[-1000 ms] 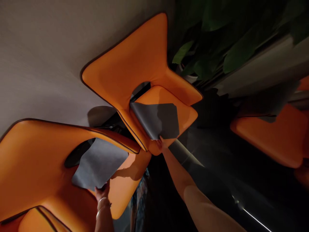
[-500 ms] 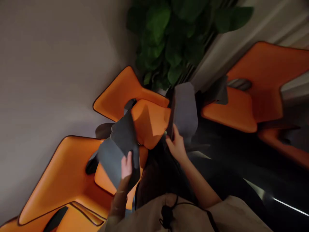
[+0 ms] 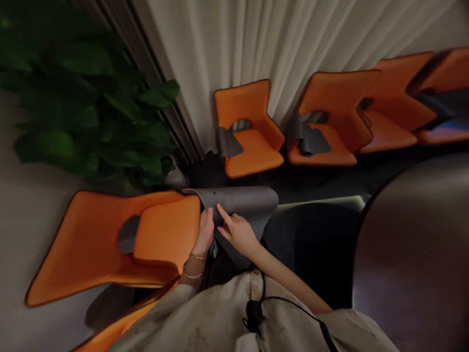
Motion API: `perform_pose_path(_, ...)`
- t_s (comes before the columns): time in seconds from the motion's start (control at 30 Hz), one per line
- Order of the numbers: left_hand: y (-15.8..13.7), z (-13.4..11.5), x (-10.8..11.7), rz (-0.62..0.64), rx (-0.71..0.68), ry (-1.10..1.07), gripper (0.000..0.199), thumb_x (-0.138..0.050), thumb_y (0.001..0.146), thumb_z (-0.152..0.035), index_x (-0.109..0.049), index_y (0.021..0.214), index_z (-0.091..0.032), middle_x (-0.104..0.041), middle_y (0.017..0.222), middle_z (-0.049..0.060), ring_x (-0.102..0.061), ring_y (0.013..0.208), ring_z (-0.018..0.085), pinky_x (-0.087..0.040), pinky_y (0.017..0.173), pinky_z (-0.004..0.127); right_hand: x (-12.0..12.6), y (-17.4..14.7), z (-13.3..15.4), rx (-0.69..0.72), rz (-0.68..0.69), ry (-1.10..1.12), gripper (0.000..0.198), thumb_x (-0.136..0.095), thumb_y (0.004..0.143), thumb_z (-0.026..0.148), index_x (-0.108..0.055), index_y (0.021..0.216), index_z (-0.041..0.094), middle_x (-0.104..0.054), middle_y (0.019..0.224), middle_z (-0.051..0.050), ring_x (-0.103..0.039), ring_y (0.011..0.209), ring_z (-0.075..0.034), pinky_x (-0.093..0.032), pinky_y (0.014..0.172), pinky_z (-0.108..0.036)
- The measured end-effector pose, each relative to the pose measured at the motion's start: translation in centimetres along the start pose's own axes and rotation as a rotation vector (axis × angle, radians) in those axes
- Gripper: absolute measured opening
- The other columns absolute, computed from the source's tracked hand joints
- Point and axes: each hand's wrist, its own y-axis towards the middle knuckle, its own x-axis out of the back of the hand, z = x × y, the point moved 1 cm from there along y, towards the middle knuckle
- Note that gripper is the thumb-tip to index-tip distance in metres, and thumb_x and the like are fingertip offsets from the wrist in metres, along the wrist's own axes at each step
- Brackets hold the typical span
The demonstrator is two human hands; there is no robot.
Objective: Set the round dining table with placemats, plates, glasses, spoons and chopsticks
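In front of me is a limp grey leather-like sheet (image 3: 249, 198), its upper part curved over and a small dark hole near its left end. My left hand (image 3: 205, 231), a bracelet at the wrist, is closed on the sheet's left edge, beside an orange chair seat (image 3: 168, 232). Just right of it, my right hand (image 3: 239, 235) rests against the sheet with index finger stretched out and thumb apart. The sheet's lower part hangs down behind my right hand, partly hidden.
An orange chair (image 3: 249, 146) with a grey piece over its side stands by the pale curtain (image 3: 252, 44). Another orange chair (image 3: 330, 117) and more stand to its right. A large round dark tabletop (image 3: 414, 254) fills the right. A leafy plant (image 3: 91, 107) is at upper left.
My view has swung right, bringing the curtain, chair row and tabletop in. My left hand has left the grey sheet on the nearer chair; both hands are now close together at the other sheet.
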Motion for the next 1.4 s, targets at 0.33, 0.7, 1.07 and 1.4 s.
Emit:
perform_pose_path(0.33,9.5,-1.2,-16.6,0.44,0.147,0.138,0.049,-0.077,0.063,-0.049,-0.072,0.091,-0.01,-0.073,0.095,0.011,-0.065,0.099,0.028,-0.048,0.093,0.039,19.9,-1.7,-28.5,-0.795,-0.689,0.512,0.073,-0.061,0.064,0.068,-0.06,0.116,0.017,-0.06,0.126,-0.014,-0.051,0.126,-0.029,-0.041,0.107,-0.043)
perform_pose_path(0.7,33.2,7.9,-24.7,0.228,0.748,-0.078,0.03,-0.064,0.084,-0.025,-0.065,0.11,-0.011,-0.063,0.121,0.016,-0.057,0.119,0.025,-0.04,0.105,0.039,25.0,3.3,-31.1,-1.07,-0.64,0.498,0.057,-0.074,0.056,0.06,-0.07,0.088,0.013,-0.074,0.092,-0.012,-0.07,0.089,-0.03,-0.059,0.073,-0.037)
perform_pose_path(1.07,52.3,14.5,-23.0,-0.158,0.934,0.212,0.035,-0.033,0.095,-0.039,-0.053,0.108,-0.014,-0.058,0.11,0.012,-0.057,0.106,0.017,-0.05,0.082,0.027,26.8,4.1,-28.6,-1.647,-1.144,0.238,0.044,-0.073,0.053,0.06,-0.065,0.079,0.025,-0.069,0.11,-0.021,-0.06,0.115,-0.04,-0.053,0.095,-0.045)
perform_pose_path(1.4,53.2,16.4,-23.8,0.125,0.814,0.63,0.038,-0.05,0.093,-0.047,-0.056,0.076,-0.014,-0.058,0.075,0.001,-0.06,0.075,0.014,-0.05,0.071,0.029,25.7,6.6,-27.6,-1.695,-1.281,0.376,0.036,-0.075,0.051,0.054,-0.068,0.071,0.024,-0.073,0.089,-0.018,-0.069,0.092,-0.038,-0.059,0.071,-0.041)
